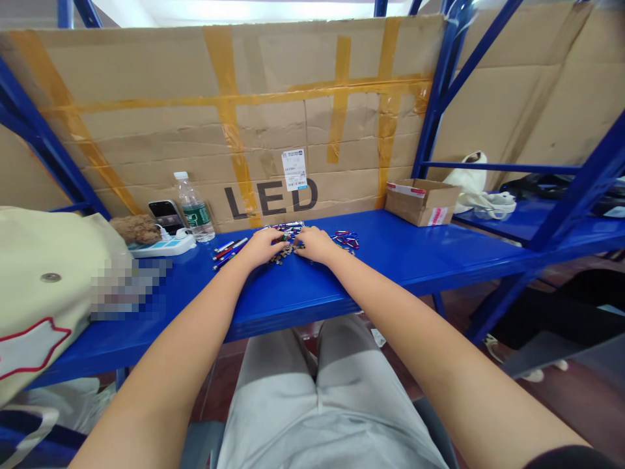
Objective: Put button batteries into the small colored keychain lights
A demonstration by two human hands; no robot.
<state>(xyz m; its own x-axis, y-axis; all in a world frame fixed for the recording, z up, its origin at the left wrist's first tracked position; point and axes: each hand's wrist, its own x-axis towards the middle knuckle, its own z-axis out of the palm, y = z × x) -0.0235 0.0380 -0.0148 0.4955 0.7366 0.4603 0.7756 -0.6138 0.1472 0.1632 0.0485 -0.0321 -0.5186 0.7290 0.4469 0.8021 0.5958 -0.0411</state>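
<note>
Left edge: cream cloth bag with a red-outlined white patch, at 9 o'clock from the hands, lying on the blue steel worktop; a pixelated patch beside it hides what lies there.
Back left: white power strip at 10 o'clock, black smartphone resting against it, brown fibrous clump just beside, clear plastic water bottle upright with a green label.
Near left: slim red and blue pens lying loose, just beside the left hand.
Left hand: palm down, fingers lightly spread, fingertips on the heap; any pinch cannot be told.
Heap: small dark metal pieces between both hands, long axis running about 7 to 1 o'clock; single shapes too small to tell.
Right hand: palm down, fingers on the heap's right edge, close to the left fingertips; any pinch cannot be told. Neither hand clearly nearer.
Right of hands: small red and blue metal clips at 2 o'clock, near the right hand.
Back right: brown cardboard box, taped, at 2 o'clock, well apart.
Far right: white cloth bundle on a lower blue shelf.
</note>
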